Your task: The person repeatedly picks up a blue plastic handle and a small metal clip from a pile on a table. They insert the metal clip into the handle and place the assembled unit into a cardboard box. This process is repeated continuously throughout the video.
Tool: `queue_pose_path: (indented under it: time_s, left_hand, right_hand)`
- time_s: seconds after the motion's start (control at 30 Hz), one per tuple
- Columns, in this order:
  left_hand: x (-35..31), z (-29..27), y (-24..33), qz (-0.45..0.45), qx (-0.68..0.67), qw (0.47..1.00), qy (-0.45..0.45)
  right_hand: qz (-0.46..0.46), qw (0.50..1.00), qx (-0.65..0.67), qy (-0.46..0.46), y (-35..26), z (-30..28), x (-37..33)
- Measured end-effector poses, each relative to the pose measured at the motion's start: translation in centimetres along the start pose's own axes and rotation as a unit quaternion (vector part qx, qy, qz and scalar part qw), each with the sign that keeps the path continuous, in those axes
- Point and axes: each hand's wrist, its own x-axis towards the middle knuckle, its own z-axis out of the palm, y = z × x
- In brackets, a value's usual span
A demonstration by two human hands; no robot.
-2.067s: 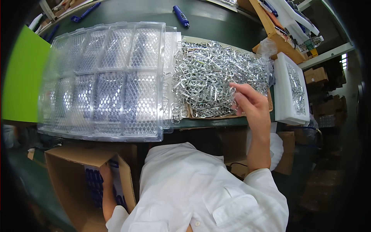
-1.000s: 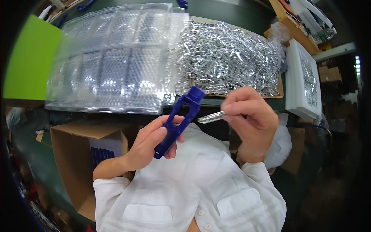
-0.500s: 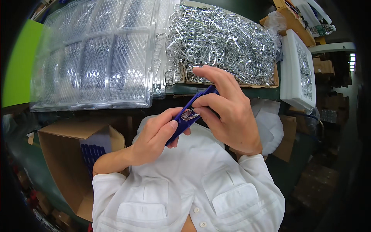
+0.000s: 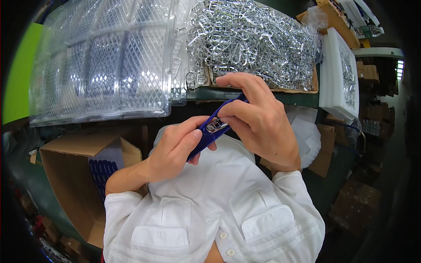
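Observation:
Over my lap, my left hand (image 4: 175, 147) holds a long dark blue plastic part (image 4: 201, 146) between the thumb and the fingers beneath it. The part slants up to the right. A small shiny bent-metal piece (image 4: 215, 126) sits at the middle of the blue part, against its upper face. My right hand (image 4: 263, 120) has its thumb and index finger pinched at the right end of that metal piece, while its other fingers are raised and curved. The right fingers partly hide the far end of the blue part.
Clear plastic compartment trays (image 4: 103, 116) lie at the left. Beside them, a cardboard box (image 4: 316, 83) is heaped with metal wire loops (image 4: 258, 44). A white foam tray (image 4: 326, 74) with similar loops stands right. Below left, an open carton (image 4: 66, 175) holds several blue parts (image 4: 101, 171).
My hands and the blue part have shifted slightly. The metal piece shows a little more clearly between my fingers. Both hands keep their hold.

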Motion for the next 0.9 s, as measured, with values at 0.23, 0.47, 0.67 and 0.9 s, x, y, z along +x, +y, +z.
queue_pose_path:
  time_s: [0.23, 0.47, 0.67, 0.9]
  left_hand:
    - [0.3, 0.2, -0.6, 0.014, 0.002, 1.000, 0.014]
    - [1.2, 0.5, -1.8, 0.122, 0.066, 0.990, 0.036]
    - [2.8, 1.2, -2.0, 0.066, 0.152, 0.981, 0.098]
    - [2.7, 1.1, -2.8, 0.067, 0.173, 0.974, 0.133]
  right_hand:
    - [0.032, 0.996, 0.063, 0.051, 1.7, 1.9, -1.7]
    - [0.246, 0.930, 0.268, 0.046, 2.5, 1.7, -2.0]
    - [0.226, 0.943, 0.242, 0.039, 2.9, 3.3, -2.1]
    - [0.161, 0.976, 0.123, 0.082, 1.7, 4.3, -2.5]
